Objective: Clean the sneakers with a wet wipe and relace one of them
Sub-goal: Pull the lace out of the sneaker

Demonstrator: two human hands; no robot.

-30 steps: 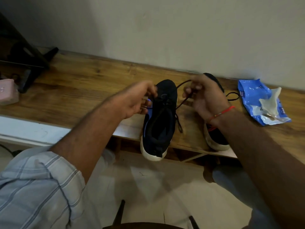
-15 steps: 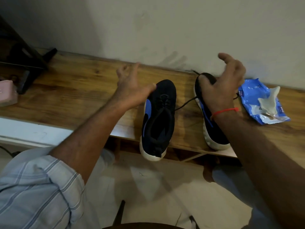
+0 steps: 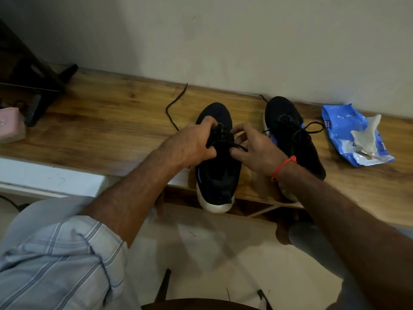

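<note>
Two black sneakers with white soles stand on the wooden shelf (image 3: 111,130), toes toward the wall. The left sneaker (image 3: 218,175) has its heel hanging over the shelf's front edge. My left hand (image 3: 192,144) and my right hand (image 3: 252,146) both pinch its black lace (image 3: 223,142) over the eyelets. One loose lace end (image 3: 173,108) trails back-left across the wood. The right sneaker (image 3: 292,139) is laced and sits beside my right wrist. A blue wet wipe pack (image 3: 353,135) lies at the right with a white wipe (image 3: 366,133) sticking out.
A pink box (image 3: 11,125) and a dark stand (image 3: 35,86) occupy the shelf's left end. The wall runs close behind the shelf. Below are pale floor tiles and the dark rim of a seat (image 3: 201,304).
Both hands were raised and spread above the sneakers half a second ago; they have come down onto the left sneaker and taken hold of its lace. A lace end now lies to the back left.
</note>
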